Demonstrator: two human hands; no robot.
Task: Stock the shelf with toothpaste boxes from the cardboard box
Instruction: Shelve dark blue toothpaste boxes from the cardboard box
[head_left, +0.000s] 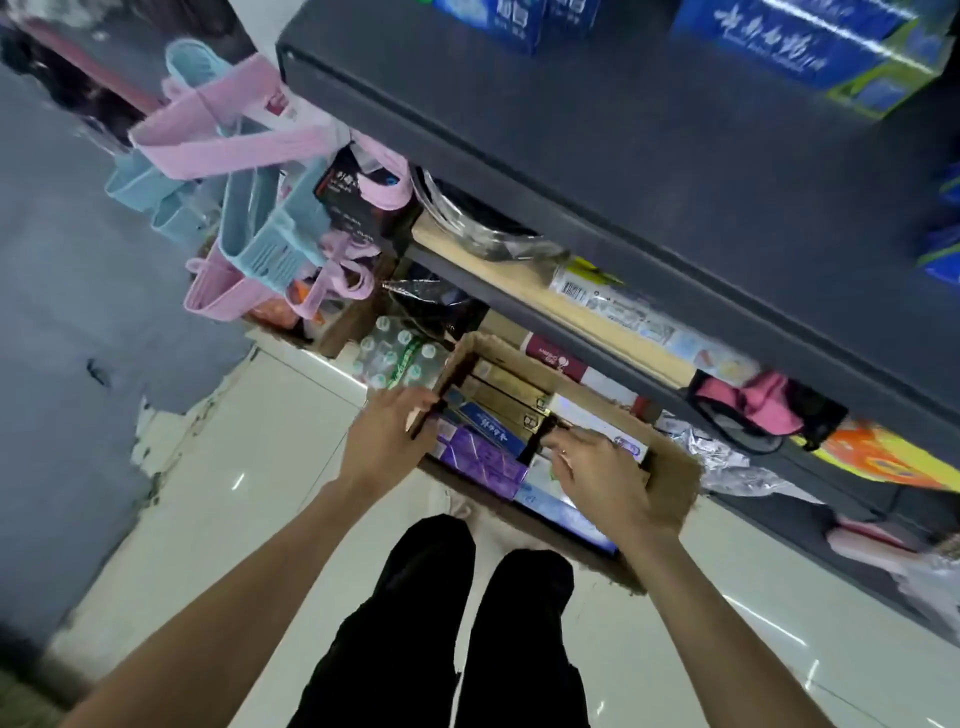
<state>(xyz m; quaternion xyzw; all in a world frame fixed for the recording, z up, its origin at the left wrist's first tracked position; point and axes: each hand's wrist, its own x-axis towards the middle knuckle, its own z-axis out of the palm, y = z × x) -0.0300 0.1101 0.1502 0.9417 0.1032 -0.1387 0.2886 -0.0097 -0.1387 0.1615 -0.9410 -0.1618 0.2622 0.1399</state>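
Both bare forearms outstretched, left hand (395, 431) and right hand (597, 478) low, fingers curled.

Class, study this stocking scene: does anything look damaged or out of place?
Yes. The grey wall at left has paint peeling off near the floor, leaving ragged white patches. The cardboard box also has rough, torn edges.

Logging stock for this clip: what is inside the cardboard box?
The cardboard box holds toothpaste boxes lying flat: gold ones, a blue one, a purple one. The right hand covers others; lower layers are hidden.
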